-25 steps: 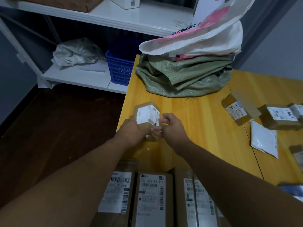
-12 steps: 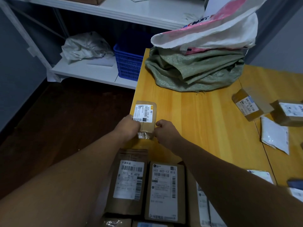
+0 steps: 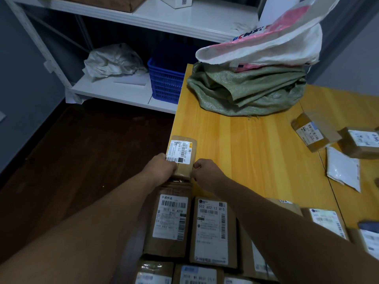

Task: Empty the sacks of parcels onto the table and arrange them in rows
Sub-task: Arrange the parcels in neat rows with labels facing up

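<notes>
Squarely at 12 o'clock from both hands, flat on the bench [image 3: 246,152] and flush with its 9 o'clock edge: a small parcel [image 3: 184,149]; long axis running 12 to 6, label up, near end toward the wrists; left hand [image 3: 162,170] at the near 7 o'clock corner, fingers [image 3: 171,163] curled tight onto it; right hand [image 3: 207,171] at the 5 o'clock corner, fingers narrow, pinching the side; equally near, neither arm favoured; likely needs only squaring against the row of parcels [image 3: 211,228] just beyond its 6 o'clock end, touching or a hair apart, hidden under the left hand, so cannot tell which. Brown card, taped at the near end, stiff and boxy, slick white label; probably slides readily on smooth yellow wood. At 1 o'clock, well apart, a limp green sack [image 3: 246,93] of coarse weave, with a white sack [image 3: 266,46] slumped on top; at 3 o'clock loose boxes [image 3: 313,134] and a soft white pouch [image 3: 342,173], not yet in rows.
</notes>
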